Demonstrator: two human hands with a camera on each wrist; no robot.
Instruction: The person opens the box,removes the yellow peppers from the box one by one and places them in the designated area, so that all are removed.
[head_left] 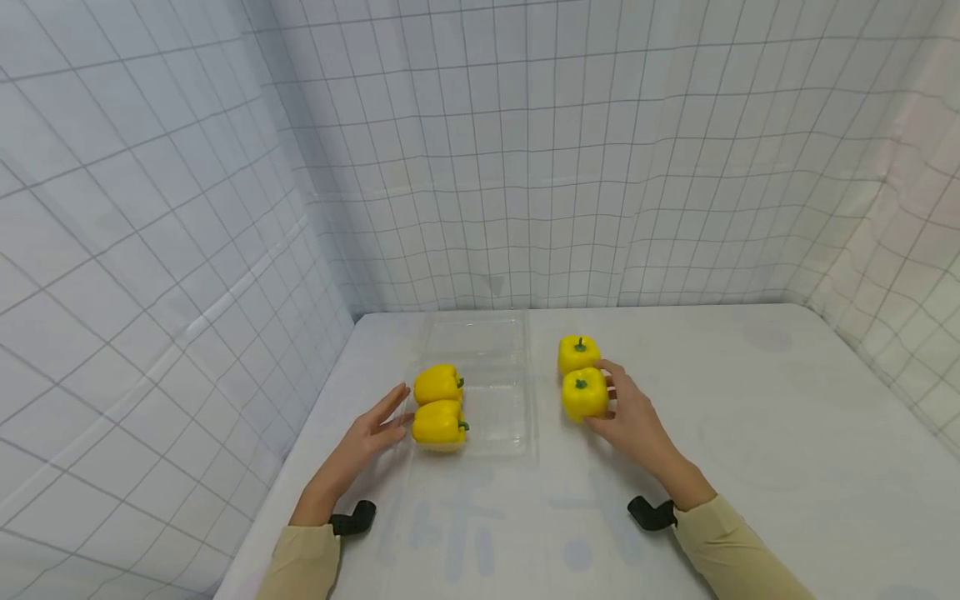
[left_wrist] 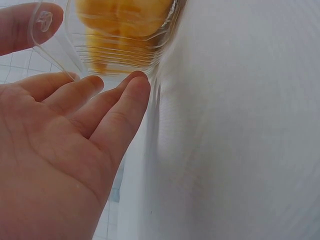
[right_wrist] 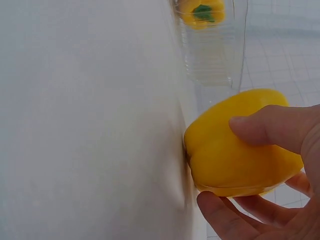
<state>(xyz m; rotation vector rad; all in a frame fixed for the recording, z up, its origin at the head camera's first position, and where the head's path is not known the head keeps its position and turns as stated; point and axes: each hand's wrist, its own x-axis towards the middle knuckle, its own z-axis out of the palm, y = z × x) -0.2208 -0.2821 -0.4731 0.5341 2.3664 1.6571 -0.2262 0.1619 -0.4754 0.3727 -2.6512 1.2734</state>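
In the head view, a clear plastic container [head_left: 501, 417] lies on the table with two yellow bell peppers on their sides in its left part, a far one [head_left: 435, 386] and a near one [head_left: 437, 423]. My left hand [head_left: 366, 437] is at the container's left edge, fingers extended. The left wrist view has its fingertips [left_wrist: 137, 90] against or very close to the ribbed plastic wall. To the container's right, my right hand [head_left: 633, 421] grips an upright yellow bell pepper [right_wrist: 235, 150], thumb on one side and fingers on the other. Another upright pepper [head_left: 576, 353] stands just behind it.
The container's hinged clear lid [head_left: 476, 336] appears to lie folded back at the far side. White sheets with a grid pattern [head_left: 480, 167] hang behind and on both sides of the white table [head_left: 735, 400].
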